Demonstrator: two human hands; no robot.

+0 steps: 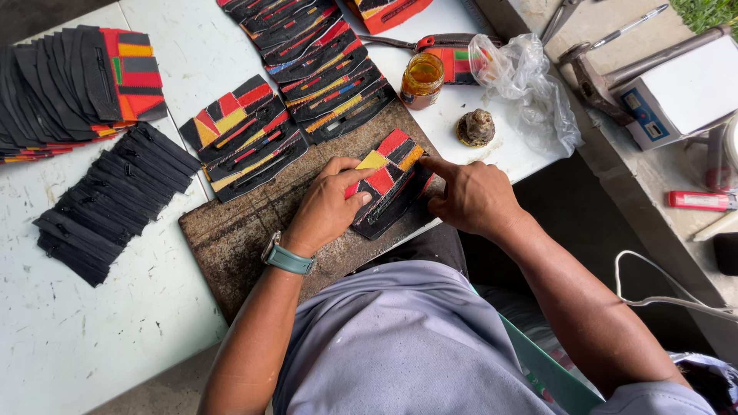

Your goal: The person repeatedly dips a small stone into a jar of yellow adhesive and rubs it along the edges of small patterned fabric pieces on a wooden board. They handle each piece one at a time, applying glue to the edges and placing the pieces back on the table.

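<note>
Both hands press on one patchwork fabric piece (388, 180), a black-edged panel with red, yellow and orange patches, which lies on a worn brown work board (231, 238) at the near edge of the white table (92, 330). The left hand (330, 204), with a teal-strapped watch (286, 258) on its wrist, lies flat with its fingers curled narrowly over the piece's left side, thumb on a red patch. The right hand (473, 196) is half closed, its forefinger stretched out along the piece's upper right edge; neither hand lifts the piece off the board. Just beyond it on the board sits one overlapping pile of similar patchwork panels (246, 134), roughly four, and a longer fanned row of them (327, 65) runs away toward the far edge; their exact number cannot be told. On the left of the table are two more groups: a fanned stack of black panels (61, 84) ending in a striped red and orange one, and below it a spread of plain black zipper strips (115, 200), too many to count. To the right stand one small jar of amber liquid (422, 79), one crumpled clear plastic bag (526, 81) and one small brownish lump (476, 127). On the grey bench further right lie one white box (680, 92) and one red marker (701, 200).
</note>
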